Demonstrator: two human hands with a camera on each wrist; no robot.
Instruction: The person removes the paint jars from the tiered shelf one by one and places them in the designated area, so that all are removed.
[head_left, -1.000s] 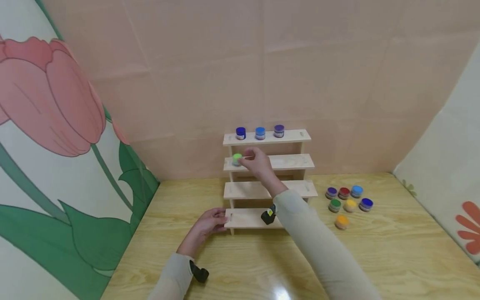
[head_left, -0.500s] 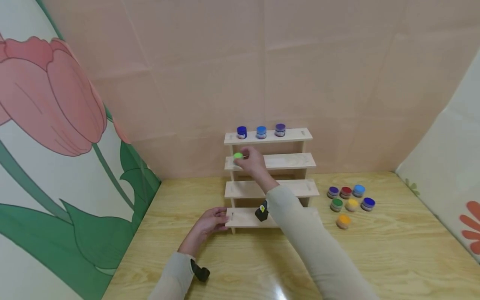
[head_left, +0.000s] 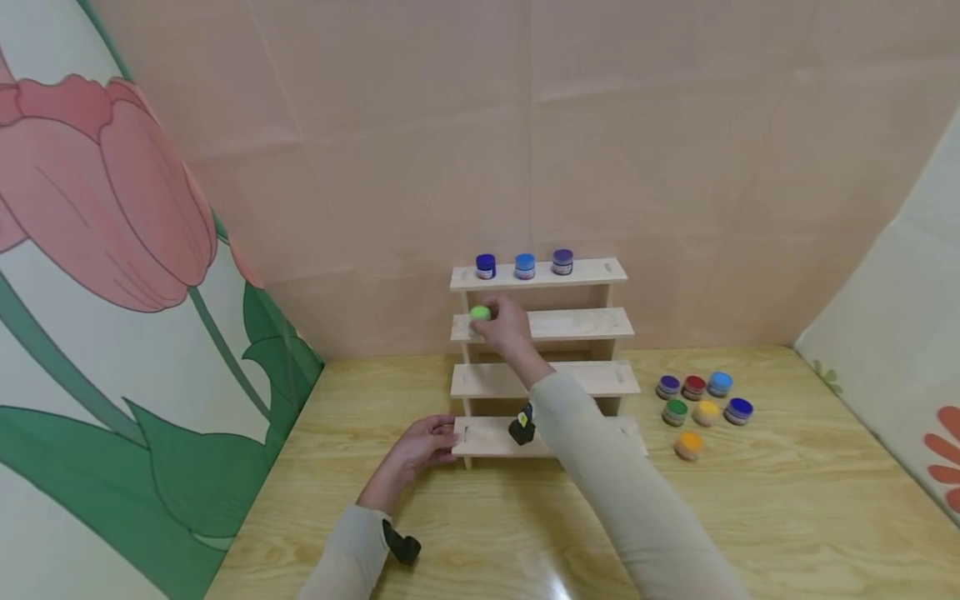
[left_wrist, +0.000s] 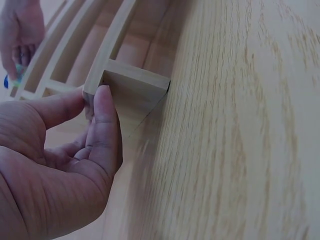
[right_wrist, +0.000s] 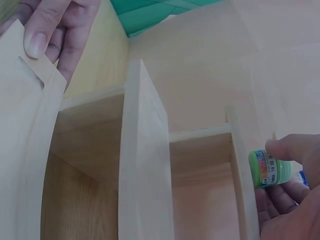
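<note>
My right hand grips a small paint jar with a light green lid at the left end of the second shelf from the top. In the right wrist view, thumb and fingers are on either side of this green jar, its printed label showing, right at the shelf's edge. My left hand pinches the left end of the lowest board of the pale wooden stepped rack. The left wrist view shows thumb and index finger on that board's corner.
On the top shelf stand a dark blue jar, a light blue jar and a purple jar. Several more jars, including a green one and an orange one, stand on the wooden table to the rack's right.
My right hand has drawn in closer around the green jar, and its forearm has shifted slightly left. The left hand keeps its hold on the bottom board.
</note>
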